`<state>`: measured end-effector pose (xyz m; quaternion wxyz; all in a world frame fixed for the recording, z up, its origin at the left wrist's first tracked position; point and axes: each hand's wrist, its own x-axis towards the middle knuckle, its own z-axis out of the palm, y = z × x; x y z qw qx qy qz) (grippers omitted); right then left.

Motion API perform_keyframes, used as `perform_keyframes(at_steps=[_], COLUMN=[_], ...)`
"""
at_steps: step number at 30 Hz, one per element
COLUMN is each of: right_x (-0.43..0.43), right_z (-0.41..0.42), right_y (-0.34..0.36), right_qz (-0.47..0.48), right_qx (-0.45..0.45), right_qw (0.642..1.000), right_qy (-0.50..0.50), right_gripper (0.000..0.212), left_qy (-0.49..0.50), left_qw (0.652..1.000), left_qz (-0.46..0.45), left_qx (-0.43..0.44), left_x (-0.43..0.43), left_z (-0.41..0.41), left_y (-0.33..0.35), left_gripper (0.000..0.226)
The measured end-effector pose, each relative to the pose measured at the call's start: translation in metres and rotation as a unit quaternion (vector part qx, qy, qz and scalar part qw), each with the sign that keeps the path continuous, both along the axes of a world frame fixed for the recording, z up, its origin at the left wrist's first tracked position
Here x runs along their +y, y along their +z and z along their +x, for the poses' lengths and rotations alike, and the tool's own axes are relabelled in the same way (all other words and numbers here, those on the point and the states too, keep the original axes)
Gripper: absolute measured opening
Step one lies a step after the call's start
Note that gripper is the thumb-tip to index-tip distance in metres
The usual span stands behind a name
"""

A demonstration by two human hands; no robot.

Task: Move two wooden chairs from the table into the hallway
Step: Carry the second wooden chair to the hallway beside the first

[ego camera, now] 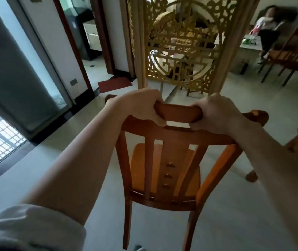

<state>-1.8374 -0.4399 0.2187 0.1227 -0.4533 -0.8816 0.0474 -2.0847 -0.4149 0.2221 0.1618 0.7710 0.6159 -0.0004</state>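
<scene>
- Chair (164,160), wooden, seen from behind in the middle foreground; orange seat, back made of vertical slats, the centre slat carrying three small carved studs.
- Top rail has a cut-out handle; both hands grip it.
- Left hand (141,105): fingers curled over the left part of the handle bar, thumb under it, closed on the chair.
- Right hand (215,115): fingers wrapped over the right part of the same bar, closed on the chair.
- Two rear legs visible; whether they touch the pale tiled floor (72,142) cannot be told.
- Left forearm bare, pale sleeve (27,230) pushed up at the lower left corner.
- Second wooden chair (287,55) stands well apart at upper right, just beside a low table (249,48). Chair count in view: two.
- Blurred wooden parts at the right edge (294,144); identity cannot be told.
- Gold fretwork screen (184,42) stands straight ahead, beyond the held chair.
- Seated person (267,28) at far upper right, behind the table, blurred.
- Red mat (114,84) lies on the floor at a doorway, left of the screen.
- Glass sliding door (12,69) fills the left side.
- No containers with discernible contents.
</scene>
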Motion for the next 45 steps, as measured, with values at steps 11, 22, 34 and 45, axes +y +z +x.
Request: perform_keyframes(at_steps=[11, 22, 34, 45], right_x=[0.174, 0.316, 0.465, 0.544], right_z=[0.038, 0.148, 0.266, 0.368], right_y=[0.002, -0.029, -0.048, -0.070], right_qz=[-0.041, -0.040, -0.063, -0.059], right_qx=[0.016, 0.033, 0.006, -0.022], right_qw=[0.988, 0.960, 0.931, 0.883], right_qy=[-0.149, -0.275, -0.359, -0.466], right_gripper=[0.039, 0.032, 0.029, 0.024], left_qy=[-0.200, -0.346, -0.433, -0.515], left_qw=[0.979, 0.936, 0.896, 0.850], left_qz=[-0.013, -0.061, -0.089, -0.098], left_qx=[-0.046, -0.032, -0.055, -0.041], left_x=[0.235, 0.439, 0.616, 0.723], left_z=[0.051, 0.194, 0.336, 0.481], left_y=[0.006, -0.019, -0.049, -0.068], left_gripper=[0.035, 0.023, 0.017, 0.017])
